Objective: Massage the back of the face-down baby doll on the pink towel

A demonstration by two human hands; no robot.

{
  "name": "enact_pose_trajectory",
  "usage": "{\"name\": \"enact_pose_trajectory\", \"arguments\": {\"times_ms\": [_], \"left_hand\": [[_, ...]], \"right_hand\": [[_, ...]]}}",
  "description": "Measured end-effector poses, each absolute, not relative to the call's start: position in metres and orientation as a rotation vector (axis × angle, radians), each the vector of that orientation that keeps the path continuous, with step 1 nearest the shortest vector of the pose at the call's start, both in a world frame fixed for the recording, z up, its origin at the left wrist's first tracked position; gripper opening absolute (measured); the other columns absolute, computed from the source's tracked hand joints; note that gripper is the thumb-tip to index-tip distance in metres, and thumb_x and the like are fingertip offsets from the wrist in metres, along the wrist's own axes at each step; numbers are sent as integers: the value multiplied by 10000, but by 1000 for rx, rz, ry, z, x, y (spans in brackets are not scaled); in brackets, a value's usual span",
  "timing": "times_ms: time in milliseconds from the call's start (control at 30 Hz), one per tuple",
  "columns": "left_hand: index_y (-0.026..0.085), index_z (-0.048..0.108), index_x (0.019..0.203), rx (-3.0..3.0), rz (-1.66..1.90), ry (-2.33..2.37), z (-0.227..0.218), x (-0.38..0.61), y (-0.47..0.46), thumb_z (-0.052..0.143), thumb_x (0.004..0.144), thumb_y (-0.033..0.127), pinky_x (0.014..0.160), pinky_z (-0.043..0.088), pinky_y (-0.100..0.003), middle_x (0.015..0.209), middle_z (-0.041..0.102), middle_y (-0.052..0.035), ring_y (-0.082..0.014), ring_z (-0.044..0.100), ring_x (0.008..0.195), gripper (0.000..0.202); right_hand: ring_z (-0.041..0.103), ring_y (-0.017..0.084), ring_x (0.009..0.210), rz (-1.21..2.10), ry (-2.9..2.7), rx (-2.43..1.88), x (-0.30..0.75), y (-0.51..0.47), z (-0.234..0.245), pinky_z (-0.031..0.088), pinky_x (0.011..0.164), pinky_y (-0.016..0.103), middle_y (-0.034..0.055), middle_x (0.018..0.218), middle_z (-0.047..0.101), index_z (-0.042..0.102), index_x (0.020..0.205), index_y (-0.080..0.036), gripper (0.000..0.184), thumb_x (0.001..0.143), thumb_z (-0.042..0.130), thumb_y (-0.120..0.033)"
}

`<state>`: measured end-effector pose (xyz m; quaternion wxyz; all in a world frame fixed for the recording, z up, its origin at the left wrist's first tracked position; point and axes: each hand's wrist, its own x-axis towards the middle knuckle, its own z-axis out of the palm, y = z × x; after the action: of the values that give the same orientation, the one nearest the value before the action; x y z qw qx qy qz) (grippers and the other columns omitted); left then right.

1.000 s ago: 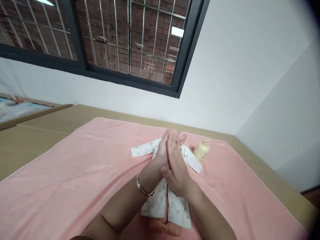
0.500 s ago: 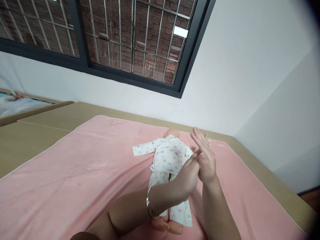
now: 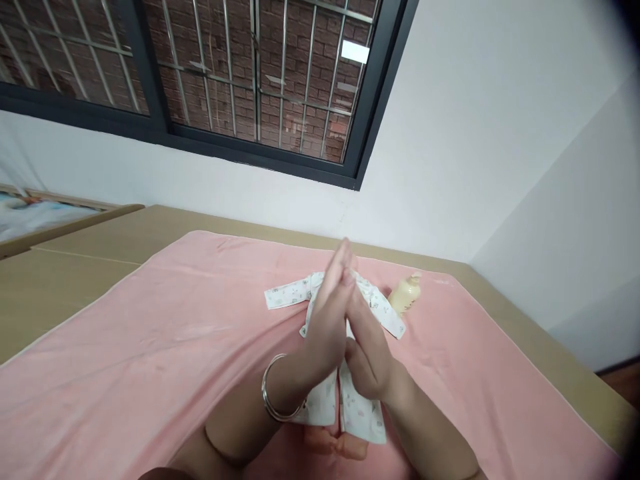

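Observation:
My left hand (image 3: 327,327), with a silver bangle (image 3: 270,390) on its wrist, is pressed against my right hand (image 3: 367,340). The fingers of both are stretched out and point away from me, palms facing, with nothing visible between them. Beneath them a baby doll lies on its back, dressed in a white printed top (image 3: 290,293) and white printed trousers (image 3: 363,417). The doll's bare feet (image 3: 335,441) show nearest me, while my hands hide its head and most of its torso.
A pink blanket (image 3: 210,320) covers much of the wooden surface (image 3: 105,243). A cream pump bottle (image 3: 406,293) lies beside the doll's sleeve on the right. Behind stand a white wall (image 3: 420,200) and a dark-framed window (image 3: 260,157) with metal bars.
My hands have moved left over the doll's middle. The left hand was wrapped against the right one; now both are palm to palm with straight fingers. The bottle has come into view.

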<state>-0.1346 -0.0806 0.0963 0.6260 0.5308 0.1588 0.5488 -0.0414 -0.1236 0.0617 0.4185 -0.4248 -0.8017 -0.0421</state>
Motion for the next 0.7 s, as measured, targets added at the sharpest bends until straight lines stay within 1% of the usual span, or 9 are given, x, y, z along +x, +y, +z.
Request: {"name": "enact_pose_trajectory", "arguments": {"times_ms": [67, 133, 233, 300, 400, 467, 567, 633, 700], "left_hand": [[311, 361, 1490, 1238, 1390, 380, 100, -136, -70, 350, 992, 392, 1252, 228, -402, 1563, 380, 24, -222, 190, 1509, 504], [301, 357, 1492, 1224, 1531, 405, 99, -132, -63, 300, 1002, 383, 1257, 209, -388, 1571, 363, 29, -212, 175, 1513, 501], [283, 393, 1476, 1228, 1625, 414, 91, -120, -62, 281, 1003, 381, 1265, 173, -376, 1585, 338, 34, -213, 151, 1518, 496], [287, 377, 1486, 1272, 1567, 402, 84, -111, -67, 277, 1008, 397, 1267, 157, -374, 1604, 296, 37, -216, 131, 1522, 501], [321, 214, 1546, 1372, 1389, 331, 75, -99, -77, 244, 1020, 435, 1272, 112, -376, 1647, 151, 60, -201, 54, 1531, 538], [337, 155, 1557, 1445, 1283, 285, 69, -94, -84, 230, 1022, 460, 1276, 61, -356, 1654, 98, 77, -183, -25, 1530, 554], [342, 177, 1554, 1498, 1145, 241, 64, -88, -91, 204, 1020, 488, 1277, 29, -349, 1647, 145, 75, -174, -65, 1524, 554], [336, 179, 1555, 1500, 1074, 220, 64, -86, -94, 179, 1018, 501, 1280, 43, -379, 1641, 176, 60, -183, -38, 1527, 562], [340, 210, 1548, 1498, 1044, 220, 67, -86, -94, 162, 1008, 536, 1281, 60, -387, 1634, 205, 60, -185, -10, 1528, 576]], "right_hand": [[106, 291, 1519, -43, -2080, -975, -47, -126, 59, 211, 1232, 548, 10, 1656, 86, -40, 1577, -258, 717, 977, 195, -571], [100, 304, 1518, -10, -2070, -921, -51, -126, 55, 212, 1231, 544, 34, 1659, 48, -68, 1574, -227, 787, 965, 250, -611], [88, 298, 1520, -3, -1988, -887, -50, -124, 49, 210, 1232, 540, 18, 1660, 8, -61, 1573, -246, 767, 978, 293, -575], [97, 279, 1520, 20, -1922, -930, -45, -122, 47, 221, 1234, 527, -5, 1659, 27, -29, 1575, -271, 720, 987, 260, -569], [82, 239, 1524, 88, -1781, -1055, -34, -122, 50, 215, 1249, 477, -35, 1657, 63, 25, 1578, -286, 673, 992, 175, -580], [71, 215, 1524, 110, -1688, -1086, -25, -121, 54, 206, 1255, 453, -54, 1656, 65, 41, 1577, -300, 641, 995, 93, -565], [36, 192, 1525, 77, -1582, -1159, -14, -114, 60, 195, 1256, 450, -77, 1655, 29, 12, 1575, -307, 643, 981, -31, -549], [-20, 184, 1523, 23, -1534, -1232, -8, -105, 62, 168, 1260, 455, -104, 1651, -22, -35, 1571, -316, 662, 961, -69, -571], [-66, 183, 1520, 0, -1515, -1249, -7, -97, 61, 129, 1264, 473, -131, 1644, -58, -76, 1564, -338, 675, 943, -85, -606]]}}
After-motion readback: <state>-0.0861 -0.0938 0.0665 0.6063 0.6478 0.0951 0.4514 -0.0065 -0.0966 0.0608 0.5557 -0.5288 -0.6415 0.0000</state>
